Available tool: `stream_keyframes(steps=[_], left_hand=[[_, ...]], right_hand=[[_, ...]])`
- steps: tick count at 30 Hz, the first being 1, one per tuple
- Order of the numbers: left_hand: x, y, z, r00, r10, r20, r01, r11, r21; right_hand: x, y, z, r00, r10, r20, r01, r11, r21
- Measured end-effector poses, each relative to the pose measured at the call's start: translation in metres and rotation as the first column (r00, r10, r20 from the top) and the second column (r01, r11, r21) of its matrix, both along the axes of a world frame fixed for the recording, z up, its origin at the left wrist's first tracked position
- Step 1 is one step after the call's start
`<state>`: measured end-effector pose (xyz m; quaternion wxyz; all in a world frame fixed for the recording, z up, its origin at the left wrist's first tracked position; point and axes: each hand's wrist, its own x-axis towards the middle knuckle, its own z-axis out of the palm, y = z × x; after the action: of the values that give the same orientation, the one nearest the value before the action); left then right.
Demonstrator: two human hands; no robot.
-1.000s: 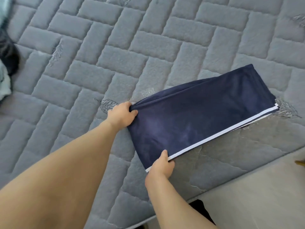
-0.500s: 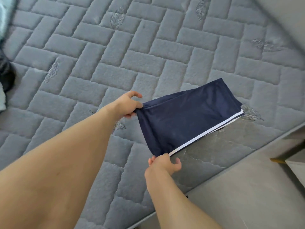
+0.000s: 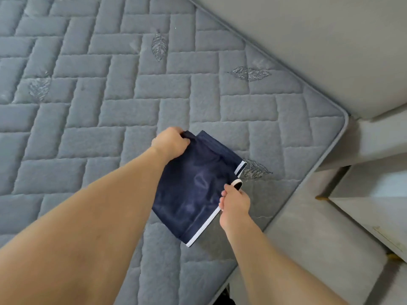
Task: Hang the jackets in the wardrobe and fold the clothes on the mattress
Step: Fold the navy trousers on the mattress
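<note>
A navy garment (image 3: 193, 186) with a white side stripe is folded into a small hanging rectangle over the grey quilted mattress (image 3: 99, 111). My left hand (image 3: 170, 140) grips its upper left corner. My right hand (image 3: 234, 202) pinches the striped right edge, with the stripe bent over my fingers. The lower part of the cloth droops toward the mattress near its right corner.
The mattress corner (image 3: 343, 115) lies at the right, beside a grey upholstered bed frame (image 3: 297, 47). A pale cabinet or step (image 3: 374, 194) stands at the far right. Grey floor (image 3: 308, 249) runs along the mattress edge.
The garment was lifted off the mattress by both hands and folded in half again, so it now looks much shorter. The view swung right toward the mattress corner.
</note>
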<state>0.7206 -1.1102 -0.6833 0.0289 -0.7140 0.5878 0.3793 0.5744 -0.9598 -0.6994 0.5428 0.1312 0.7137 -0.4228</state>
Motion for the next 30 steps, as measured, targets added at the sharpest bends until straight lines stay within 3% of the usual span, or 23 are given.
stream_keyframes(steps=[1, 3, 5, 8, 12, 16, 18, 22, 25, 30], left_hand=[[-0.007, -0.003, -0.012, 0.993, -0.028, 0.111, 0.034, 0.998, -0.056], [-0.018, -0.007, -0.031, 0.989, -0.008, 0.149, 0.030, 0.988, -0.151], [-0.023, -0.012, -0.046, 0.999, 0.035, 0.013, -0.032, 0.980, -0.198], [-0.022, -0.016, -0.059, 0.949, 0.128, -0.288, -0.165, 0.980, -0.108], [-0.020, -0.015, -0.067, 0.923, 0.166, -0.348, -0.190, 0.981, -0.034], [-0.015, -0.022, -0.068, 0.914, 0.171, -0.368, -0.166, 0.985, 0.045], [-0.013, -0.026, -0.065, 0.890, 0.197, -0.411, -0.187, 0.980, 0.063], [-0.015, -0.030, -0.063, 0.866, 0.221, -0.449, -0.209, 0.975, 0.076], [-0.018, -0.031, -0.063, 0.881, 0.206, -0.425, -0.215, 0.976, 0.028], [-0.023, -0.030, -0.061, 0.973, 0.046, -0.227, -0.050, 0.999, -0.012]], right_hand=[[-0.006, -0.003, -0.008, 0.998, 0.031, -0.052, -0.031, 1.000, 0.007], [-0.014, -0.008, -0.027, 0.973, 0.103, -0.208, -0.104, 0.995, 0.006], [-0.018, -0.011, -0.043, 0.908, 0.186, -0.376, -0.189, 0.981, 0.030], [-0.024, -0.014, -0.058, 0.800, 0.285, -0.528, -0.266, 0.957, 0.114], [-0.019, -0.021, -0.058, 0.835, 0.206, -0.510, -0.266, 0.963, -0.045], [-0.014, -0.032, -0.051, 0.755, 0.138, -0.641, -0.329, 0.925, -0.188], [-0.018, -0.039, -0.052, 0.762, 0.177, -0.623, -0.393, 0.891, -0.227], [-0.032, -0.055, -0.057, 0.839, 0.204, -0.504, -0.336, 0.924, -0.185], [-0.037, -0.055, -0.059, 0.852, 0.157, -0.500, -0.267, 0.951, -0.156], [-0.024, -0.039, -0.056, 0.841, 0.018, -0.541, -0.087, 0.991, -0.102]])
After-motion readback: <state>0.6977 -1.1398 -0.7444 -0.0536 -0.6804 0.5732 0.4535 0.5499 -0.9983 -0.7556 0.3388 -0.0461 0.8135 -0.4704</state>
